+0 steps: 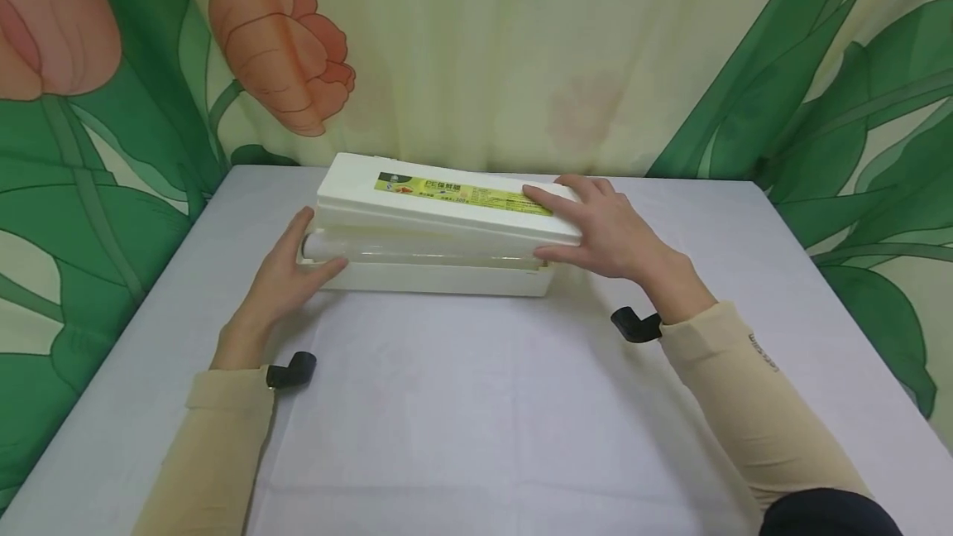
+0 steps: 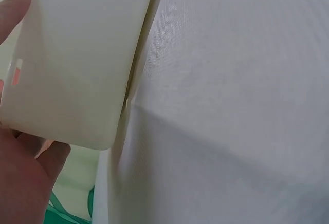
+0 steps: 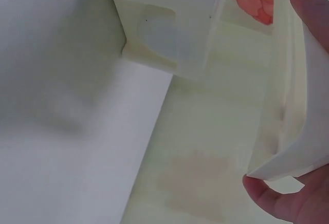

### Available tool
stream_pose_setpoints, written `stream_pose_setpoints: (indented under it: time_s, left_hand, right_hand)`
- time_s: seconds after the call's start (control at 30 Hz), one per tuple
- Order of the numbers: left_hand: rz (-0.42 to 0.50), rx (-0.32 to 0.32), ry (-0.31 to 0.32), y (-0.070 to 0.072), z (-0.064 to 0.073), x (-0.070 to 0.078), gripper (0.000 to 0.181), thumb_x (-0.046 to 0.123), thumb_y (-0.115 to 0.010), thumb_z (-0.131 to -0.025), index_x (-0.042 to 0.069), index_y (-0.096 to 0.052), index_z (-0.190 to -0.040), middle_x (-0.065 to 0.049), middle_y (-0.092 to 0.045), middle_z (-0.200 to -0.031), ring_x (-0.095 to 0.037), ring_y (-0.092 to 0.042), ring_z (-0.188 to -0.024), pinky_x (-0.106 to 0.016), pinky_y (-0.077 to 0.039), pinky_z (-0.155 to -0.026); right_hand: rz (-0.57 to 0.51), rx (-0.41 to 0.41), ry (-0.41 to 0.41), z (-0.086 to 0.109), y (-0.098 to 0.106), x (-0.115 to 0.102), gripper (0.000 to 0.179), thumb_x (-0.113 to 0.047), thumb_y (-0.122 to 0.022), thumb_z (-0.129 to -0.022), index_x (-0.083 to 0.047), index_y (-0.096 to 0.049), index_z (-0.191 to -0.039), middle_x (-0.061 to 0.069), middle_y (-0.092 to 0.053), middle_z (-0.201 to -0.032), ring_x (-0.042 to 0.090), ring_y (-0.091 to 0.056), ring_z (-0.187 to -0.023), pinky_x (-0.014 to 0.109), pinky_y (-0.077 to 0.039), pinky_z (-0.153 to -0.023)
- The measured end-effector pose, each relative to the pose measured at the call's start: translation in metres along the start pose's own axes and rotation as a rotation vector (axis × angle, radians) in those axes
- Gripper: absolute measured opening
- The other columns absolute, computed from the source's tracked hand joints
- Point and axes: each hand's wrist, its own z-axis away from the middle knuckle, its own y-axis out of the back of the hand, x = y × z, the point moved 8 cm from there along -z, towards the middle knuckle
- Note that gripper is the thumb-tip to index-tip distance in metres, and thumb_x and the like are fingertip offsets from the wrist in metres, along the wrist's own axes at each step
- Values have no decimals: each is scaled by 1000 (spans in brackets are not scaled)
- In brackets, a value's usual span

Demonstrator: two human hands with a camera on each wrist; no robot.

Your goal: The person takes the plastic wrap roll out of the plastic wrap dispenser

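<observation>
A long white cling film box stands towards the back of the table, its lid (image 1: 350,182) raised and tilted above the base (image 1: 439,278). On the lid is a yellow-green label (image 1: 462,192). Between lid and base shows a shiny roll of cling film (image 1: 417,246), lying lengthwise in the base. My right hand (image 1: 614,230) holds the lid by its right end, fingers on top and thumb at the front edge. At the left end, my left hand (image 1: 277,286) grips the base, its thumb against the front wall. The left wrist view shows several fingers behind the base.
A white cloth (image 1: 514,387) covers the table. Behind it hangs a curtain (image 1: 476,64) printed with leaves and flowers. A dark wrist mount (image 1: 294,370) sits on the left sleeve, another mount (image 1: 636,326) on the right.
</observation>
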Motion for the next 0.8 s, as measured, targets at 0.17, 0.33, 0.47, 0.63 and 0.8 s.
stream_pose_setpoints:
  time_s: [0.17,0.33,0.47,0.63,0.8]
  left_hand:
    - [-51,-12,-41,-1,-5,4,97,47,-67,-95,8,-9,-163,-15,-10,-168,-39,-13,-151,-64,-16,-116]
    - [-93,-23,-75,2,-1,3,96,48,-64,-97,3,-9,-162,-17,-8,-167,-38,-9,-152,-61,-13,-118]
    - [-94,-4,-84,7,7,0,93,46,-62,-98,0,-11,-161,-20,-9,-167,-40,-9,-152,-61,-12,-118]
    - [-90,12,-74,11,13,-4,93,47,-62,-98,0,-11,-161,-21,-9,-166,-42,-9,-151,-64,-13,-117]
    - [-96,18,-71,11,13,-3,95,48,-63,-98,0,-11,-161,-21,-9,-166,-43,-10,-151,-65,-13,-116]
  right_hand:
    - [0,62,-12,11,16,5,79,-44,-83,-83,-29,-48,-152,17,-44,-145,44,-43,-124,61,-37,-96]
    - [1,110,-24,22,29,7,78,-40,-84,-83,-28,-49,-151,17,-45,-144,43,-44,-119,59,-38,-93]
    - [1,136,-28,28,38,9,79,-36,-86,-81,-26,-50,-151,17,-45,-143,44,-44,-119,58,-39,-91]
    - [6,146,-45,41,40,15,81,-34,-87,-80,-24,-50,-151,18,-45,-143,44,-43,-121,59,-39,-89]
    - [7,156,-82,54,42,25,80,-33,-87,-79,-22,-52,-150,20,-45,-142,47,-42,-121,61,-39,-89]
